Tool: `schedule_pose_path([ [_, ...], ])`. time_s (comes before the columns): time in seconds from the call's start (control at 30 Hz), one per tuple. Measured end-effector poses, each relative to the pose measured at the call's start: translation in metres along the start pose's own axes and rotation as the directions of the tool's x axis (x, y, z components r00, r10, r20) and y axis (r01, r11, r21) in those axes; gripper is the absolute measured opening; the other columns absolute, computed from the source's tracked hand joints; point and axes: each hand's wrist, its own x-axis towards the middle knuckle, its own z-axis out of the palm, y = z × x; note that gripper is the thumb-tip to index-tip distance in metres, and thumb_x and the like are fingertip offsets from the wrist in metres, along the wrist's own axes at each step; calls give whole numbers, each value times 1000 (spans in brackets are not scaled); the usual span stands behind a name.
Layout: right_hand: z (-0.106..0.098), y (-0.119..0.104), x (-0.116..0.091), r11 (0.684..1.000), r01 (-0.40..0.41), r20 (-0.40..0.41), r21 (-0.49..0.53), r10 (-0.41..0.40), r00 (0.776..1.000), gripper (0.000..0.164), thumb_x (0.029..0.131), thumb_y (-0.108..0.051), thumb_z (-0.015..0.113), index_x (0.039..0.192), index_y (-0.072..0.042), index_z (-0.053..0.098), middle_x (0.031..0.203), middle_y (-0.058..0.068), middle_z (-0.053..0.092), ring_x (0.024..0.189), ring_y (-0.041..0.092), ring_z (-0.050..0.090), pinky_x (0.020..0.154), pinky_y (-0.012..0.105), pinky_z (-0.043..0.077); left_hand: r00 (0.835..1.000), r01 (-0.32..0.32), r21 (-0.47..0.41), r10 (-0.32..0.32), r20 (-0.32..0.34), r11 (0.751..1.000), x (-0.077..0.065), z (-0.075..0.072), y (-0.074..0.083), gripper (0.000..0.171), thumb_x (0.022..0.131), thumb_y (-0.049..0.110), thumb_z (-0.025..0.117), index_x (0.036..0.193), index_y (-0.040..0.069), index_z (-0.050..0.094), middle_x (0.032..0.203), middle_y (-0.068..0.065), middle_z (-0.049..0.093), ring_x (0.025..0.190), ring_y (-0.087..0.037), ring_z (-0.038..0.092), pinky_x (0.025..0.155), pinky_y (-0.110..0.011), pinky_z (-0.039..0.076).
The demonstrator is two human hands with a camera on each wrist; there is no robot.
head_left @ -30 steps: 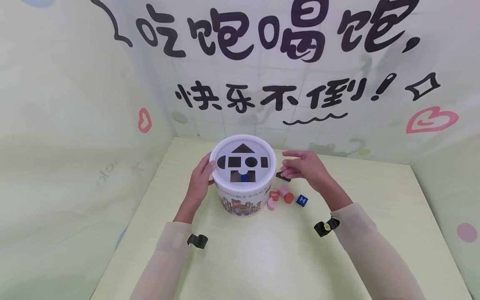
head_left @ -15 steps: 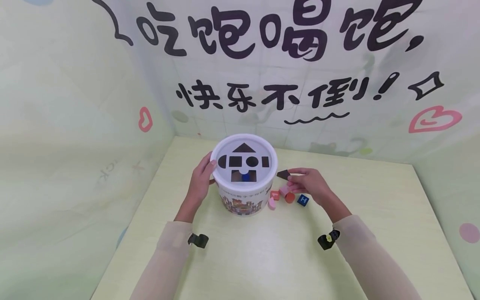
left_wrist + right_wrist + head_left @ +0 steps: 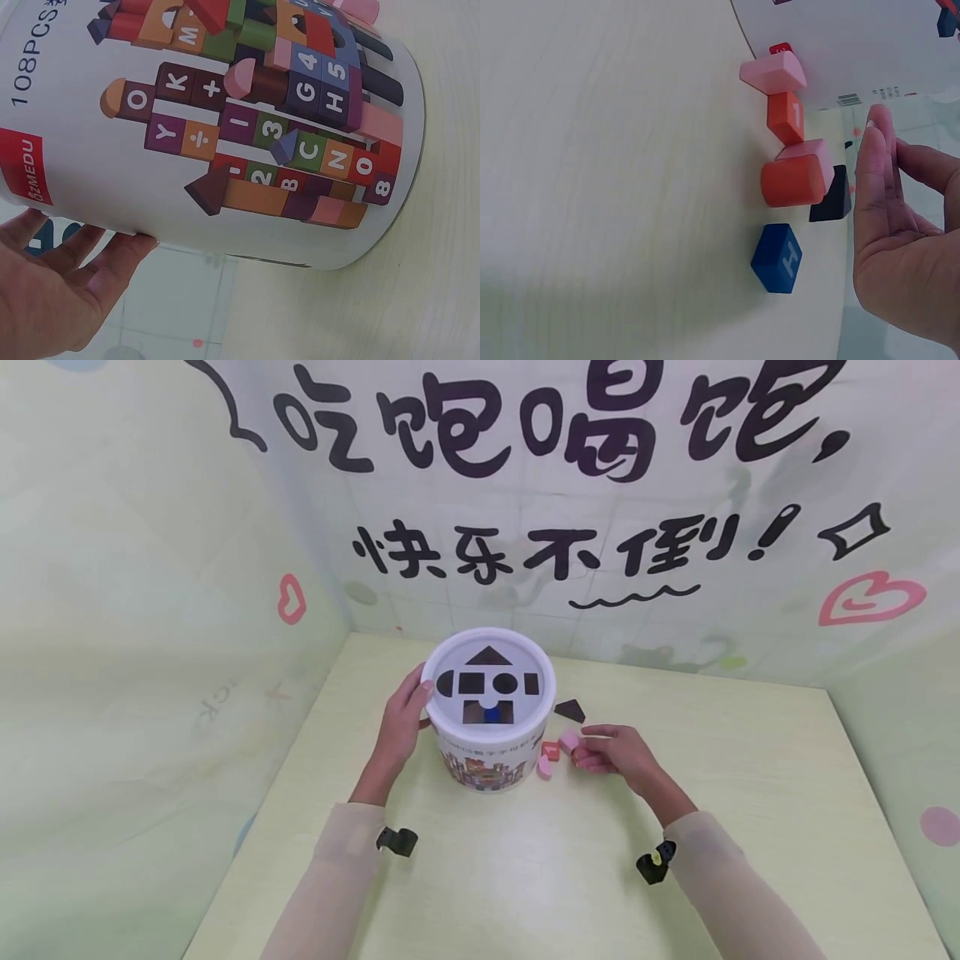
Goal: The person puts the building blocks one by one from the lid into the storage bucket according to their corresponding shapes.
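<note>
A white bucket point(image 3: 480, 768) with printed block pictures stands upright on the table, its lid point(image 3: 450, 717) cut with several shaped holes. My left hand point(image 3: 401, 714) grips the bucket's left side, thumb at the lid rim. My right hand point(image 3: 618, 752) hovers by the loose blocks, fingers fairly straight and holding nothing in the right wrist view. Below it lie a red cylinder point(image 3: 789, 181), a pink block point(image 3: 817, 154) and a blue letter block point(image 3: 769, 259), which the hand hides in the head view. A dark triangular block point(image 3: 572, 711) lies just behind.
Closer to the bucket are an orange-red letter block point(image 3: 551, 751) and a pink half-round block point(image 3: 544, 767). A blue piece point(image 3: 492, 715) shows through the lid's lower hole. Printed cloth walls point(image 3: 187, 568) border the pale table point(image 3: 480, 877) at the back and sides.
My right hand has come down and nearer from beside the lid, past the dark triangle, to the red cylinder and pink block. The left hand stays at the bucket.
</note>
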Motion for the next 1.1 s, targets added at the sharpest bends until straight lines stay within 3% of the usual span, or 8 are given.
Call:
schedule_pose_path([
  [0.37,4,25,2,999,-32,-34,21,33,999,40,97,-14,59,133,3,52,99,15,73,70,15,70,69,30,62,1000,-4,6,4,-4,1000,-1,0,-3,50,102,40,44,149,23,41,141,-10,52,117,-32,57,90,-49,56],
  [0.8,11,41,8,998,0,-95,-70,-7,995,46,91,-6,63,134,4,52,73,9,71,60,15,67,59,30,61,1000,10,-3,-10,0,1000,0,0,-3,48,103,36,43,149,22,40,143,-10,50,118,-31,57,91,-49,56],
  [0.9,12,44,9,997,7,-101,-70,-14,995,43,91,-5,62,132,3,54,73,10,71,60,14,67,58,29,61,1000,23,5,-23,5,1000,-1,0,2,48,104,31,42,151,18,38,145,-12,48,120,-32,56,91,-49,56],
  [1.1,13,42,8,996,26,-103,-84,-34,994,39,92,-6,63,130,2,56,73,10,71,60,14,67,59,29,61,1000,19,29,-20,12,999,-11,3,28,50,104,28,39,151,11,36,145,-17,47,121,-35,55,93,-49,54],
])
